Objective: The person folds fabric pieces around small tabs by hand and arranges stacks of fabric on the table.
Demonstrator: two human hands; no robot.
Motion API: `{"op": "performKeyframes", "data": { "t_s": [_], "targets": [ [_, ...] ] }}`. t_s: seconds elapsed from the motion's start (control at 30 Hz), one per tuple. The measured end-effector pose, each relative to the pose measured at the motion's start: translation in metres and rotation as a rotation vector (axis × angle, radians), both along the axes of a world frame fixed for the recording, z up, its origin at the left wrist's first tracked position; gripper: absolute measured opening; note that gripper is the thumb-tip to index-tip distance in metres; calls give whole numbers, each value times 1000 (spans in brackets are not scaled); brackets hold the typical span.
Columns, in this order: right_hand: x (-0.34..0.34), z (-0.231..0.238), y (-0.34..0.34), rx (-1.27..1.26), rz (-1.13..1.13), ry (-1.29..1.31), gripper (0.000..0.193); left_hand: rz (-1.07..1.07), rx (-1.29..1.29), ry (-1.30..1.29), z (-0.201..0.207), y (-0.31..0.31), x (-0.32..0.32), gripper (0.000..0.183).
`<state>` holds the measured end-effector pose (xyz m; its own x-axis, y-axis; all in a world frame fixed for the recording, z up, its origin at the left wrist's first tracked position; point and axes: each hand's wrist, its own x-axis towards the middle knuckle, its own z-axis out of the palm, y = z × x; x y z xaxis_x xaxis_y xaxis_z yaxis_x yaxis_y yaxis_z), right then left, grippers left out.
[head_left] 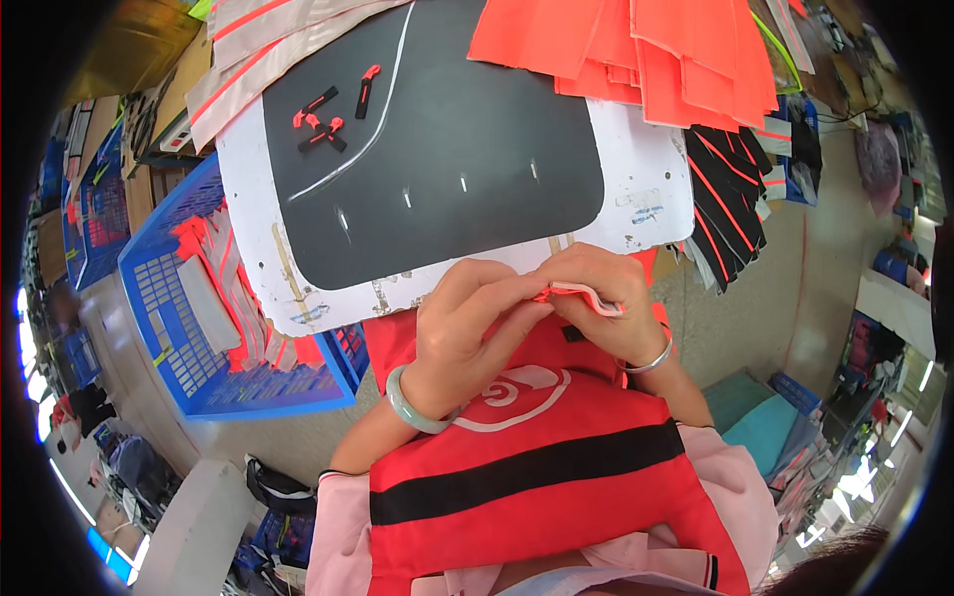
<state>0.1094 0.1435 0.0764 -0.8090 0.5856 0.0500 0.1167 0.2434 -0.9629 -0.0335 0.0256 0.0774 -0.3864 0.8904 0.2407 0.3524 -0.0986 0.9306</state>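
Note:
Just past the near edge of the white board, my left hand [467, 318] and my right hand [603, 298] meet fingertip to fingertip. Between them is a small folded fabric piece [588, 292], coral-orange with a pale band. My right fingers wrap round most of it; my left thumb and forefinger pinch its left end. What lies under the fingertips is hidden. On the dark grey mat [467, 119], several short black zipper pulls [368, 91] with coral ends lie at the far left.
Stacked coral fabric panels [616, 50] cover the board's far right. Black strips with coral lines [725, 204] hang beyond the right edge of the white board [651, 184]. Grey striped strips [238, 84] lie far left. A blue basket [268, 399] of fabric pieces stands at left.

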Motion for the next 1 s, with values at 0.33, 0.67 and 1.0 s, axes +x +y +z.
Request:
{"op": "performKeyframes", "data": {
  "t_s": [0.33,0.67,1.0],
  "targets": [
    [5,-1,-2,131,31,-39,26,-33,16,105,-5,2,0,25],
    [17,-17,0,-31,62,-145,28,-127,-69,-81,-10,3,0,23],
    [15,-22,10,-3,72,-86,11,-129,-138,-155,-19,11,-6,19]
  ]
}}
